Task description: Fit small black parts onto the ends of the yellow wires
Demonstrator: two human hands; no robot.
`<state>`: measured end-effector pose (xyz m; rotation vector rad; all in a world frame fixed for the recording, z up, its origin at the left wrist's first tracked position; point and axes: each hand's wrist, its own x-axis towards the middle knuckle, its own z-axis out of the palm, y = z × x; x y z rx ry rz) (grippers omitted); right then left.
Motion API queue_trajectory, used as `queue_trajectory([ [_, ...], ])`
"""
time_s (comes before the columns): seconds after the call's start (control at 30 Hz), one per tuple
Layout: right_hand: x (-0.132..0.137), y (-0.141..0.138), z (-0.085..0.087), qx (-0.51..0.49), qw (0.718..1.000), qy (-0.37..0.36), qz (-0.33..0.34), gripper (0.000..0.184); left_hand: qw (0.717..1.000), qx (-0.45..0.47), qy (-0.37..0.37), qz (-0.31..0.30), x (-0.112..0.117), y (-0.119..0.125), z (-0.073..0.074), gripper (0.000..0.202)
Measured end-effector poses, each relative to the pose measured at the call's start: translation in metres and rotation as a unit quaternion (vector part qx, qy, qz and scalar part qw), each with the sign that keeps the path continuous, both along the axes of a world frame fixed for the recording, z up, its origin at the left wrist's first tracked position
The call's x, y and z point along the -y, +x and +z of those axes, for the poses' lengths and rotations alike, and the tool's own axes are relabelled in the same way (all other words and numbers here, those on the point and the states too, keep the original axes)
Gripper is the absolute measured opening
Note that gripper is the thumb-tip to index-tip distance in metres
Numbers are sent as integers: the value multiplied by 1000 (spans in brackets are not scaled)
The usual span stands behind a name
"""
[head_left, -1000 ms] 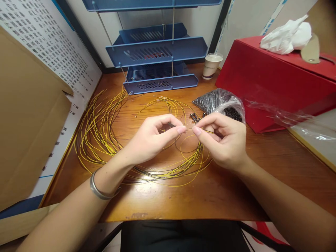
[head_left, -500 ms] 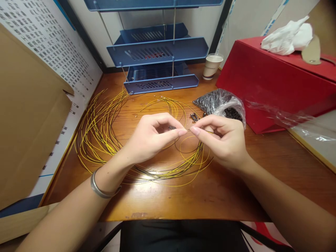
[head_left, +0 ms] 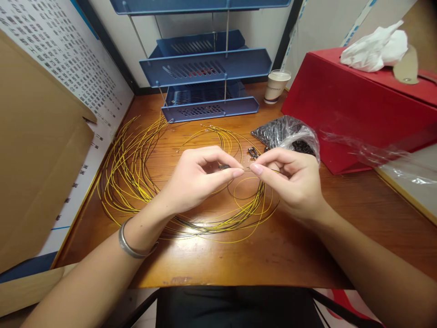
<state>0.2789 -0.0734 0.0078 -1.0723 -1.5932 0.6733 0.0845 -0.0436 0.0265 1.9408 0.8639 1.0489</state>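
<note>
My left hand [head_left: 198,180] is pinched shut on a small dark piece [head_left: 223,167] between thumb and forefinger. My right hand [head_left: 290,180] is pinched shut on the end of a thin yellow wire [head_left: 273,171], its fingertips almost touching those of the left hand above the desk. Below both hands lies a loose coil of yellow and black wires [head_left: 136,182] spread over the wooden desk [head_left: 259,255]. A small metal clip [head_left: 252,152] lies just behind my right hand.
A clear plastic bag of small black parts [head_left: 285,132] sits behind my right hand. A red box [head_left: 358,105] with white tissue on top stands at the right. Blue stacked trays [head_left: 205,73] and a paper cup [head_left: 276,85] are at the back. Cardboard [head_left: 34,150] leans at the left.
Both hands stayed close together; the fingertips shifted slightly, with the dark piece showing a little more between my left fingers.
</note>
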Motion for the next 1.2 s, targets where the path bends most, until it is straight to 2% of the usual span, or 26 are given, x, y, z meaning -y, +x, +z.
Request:
queue_trajectory([
  [0.2, 0, 2, -1, -1, 1000, 12, -4, 12, 999, -12, -21, 28, 1, 0, 1, 8],
  [0.43, 0, 0, -1, 0, 1000, 21, -5, 11, 999, -28, -39, 0, 2, 0, 2, 14],
  [0.67, 1, 0, -2, 21, 999, 33, -5, 10, 1000, -2, 0, -3, 2, 1, 0, 9],
  [1.2, -1, -2, -3, -9, 1000, 3, -20, 9, 1000, 8, 13, 10, -1, 0, -2, 7],
])
